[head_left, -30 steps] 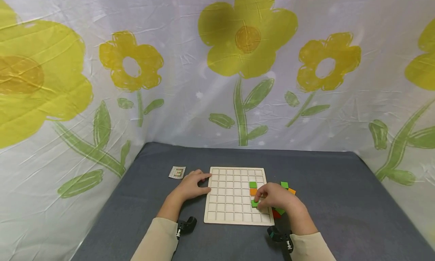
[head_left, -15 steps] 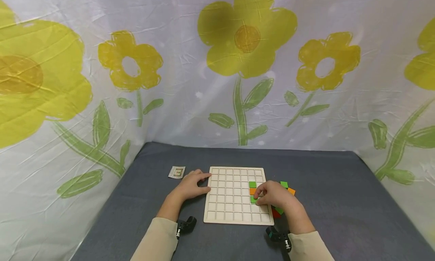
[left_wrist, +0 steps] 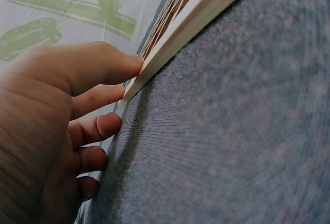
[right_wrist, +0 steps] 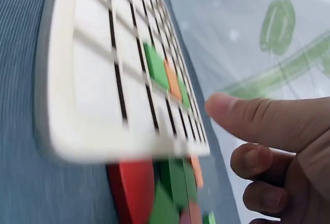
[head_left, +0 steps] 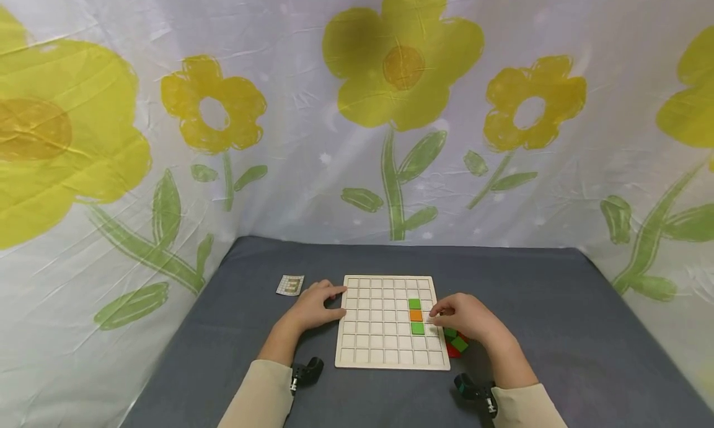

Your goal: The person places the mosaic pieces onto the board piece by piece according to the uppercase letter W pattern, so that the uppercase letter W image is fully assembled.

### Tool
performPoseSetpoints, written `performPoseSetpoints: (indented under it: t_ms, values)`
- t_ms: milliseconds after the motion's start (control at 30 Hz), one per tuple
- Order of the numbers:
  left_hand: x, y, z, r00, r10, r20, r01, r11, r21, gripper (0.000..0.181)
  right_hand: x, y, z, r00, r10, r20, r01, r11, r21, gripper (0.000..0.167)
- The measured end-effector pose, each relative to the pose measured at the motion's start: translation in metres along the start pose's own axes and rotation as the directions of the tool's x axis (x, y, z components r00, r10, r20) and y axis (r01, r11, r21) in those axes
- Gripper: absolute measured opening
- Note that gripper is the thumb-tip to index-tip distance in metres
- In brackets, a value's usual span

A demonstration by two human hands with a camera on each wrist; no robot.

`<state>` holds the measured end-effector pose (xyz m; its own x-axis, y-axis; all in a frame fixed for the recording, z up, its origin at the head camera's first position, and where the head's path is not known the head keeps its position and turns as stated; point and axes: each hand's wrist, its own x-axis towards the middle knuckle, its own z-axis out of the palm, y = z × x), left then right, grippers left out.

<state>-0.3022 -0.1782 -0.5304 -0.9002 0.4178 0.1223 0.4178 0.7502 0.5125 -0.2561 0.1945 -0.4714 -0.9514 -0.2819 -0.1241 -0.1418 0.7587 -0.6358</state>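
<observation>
A pale wooden grid board [head_left: 375,339] lies on the cloth-covered table. In one of its right-hand columns sit a green tile [head_left: 414,304], an orange tile [head_left: 416,315] and another green tile [head_left: 418,328], one below the other. My left hand [head_left: 313,304] touches the board's left edge with thumb and index finger; the left wrist view shows the thumb against the wooden rim [left_wrist: 175,41]. Over the right edge hovers my right hand [head_left: 467,316], holding nothing, fingers loosely bent and thumb extended [right_wrist: 258,118]. It partly hides the loose tiles beside the board.
Loose green and red tiles [head_left: 460,344] lie in a pile against the board's right side, with orange also showing in the right wrist view. A small patterned card [head_left: 290,285] rests beyond my left hand. A flower-printed curtain [head_left: 301,192] hangs behind the table.
My right hand has let go of the lower green tile and moved right, off the column. That tile has shifted slightly up against the orange one. The left hand stays put.
</observation>
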Motion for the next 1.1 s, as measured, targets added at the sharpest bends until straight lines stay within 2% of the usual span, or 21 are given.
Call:
performPoseSetpoints:
  t_ms: [267,433,567,933,1100]
  values:
    - [0.0,-0.001,0.001,1.0,-0.004,0.0,0.004,1.0,0.019,0.057,-0.013,0.03,-0.021,1.0,0.009,0.01,-0.008,1.0,-0.008,0.018]
    - [0.001,0.0,-0.001,1.0,0.002,0.002,-0.002,1.0,0.016,0.057,-0.021,0.039,-0.029,0.995,0.028,0.092,-0.03,0.999,0.017,0.022]
    - [0.0,0.001,-0.001,1.0,0.005,0.008,-0.006,1.0,0.011,0.057,-0.026,0.04,-0.028,0.989,0.037,0.142,-0.044,0.998,0.044,0.03]
    - [-0.001,0.002,-0.001,1.0,0.003,-0.002,-0.003,1.0,0.007,0.056,-0.024,0.045,-0.021,0.997,0.001,0.079,0.002,0.999,-0.042,0.022]
    - [-0.001,0.003,-0.001,1.0,0.002,-0.003,-0.002,1.0,0.009,0.057,-0.025,0.047,-0.024,0.998,-0.02,0.064,0.022,1.0,-0.023,0.021]
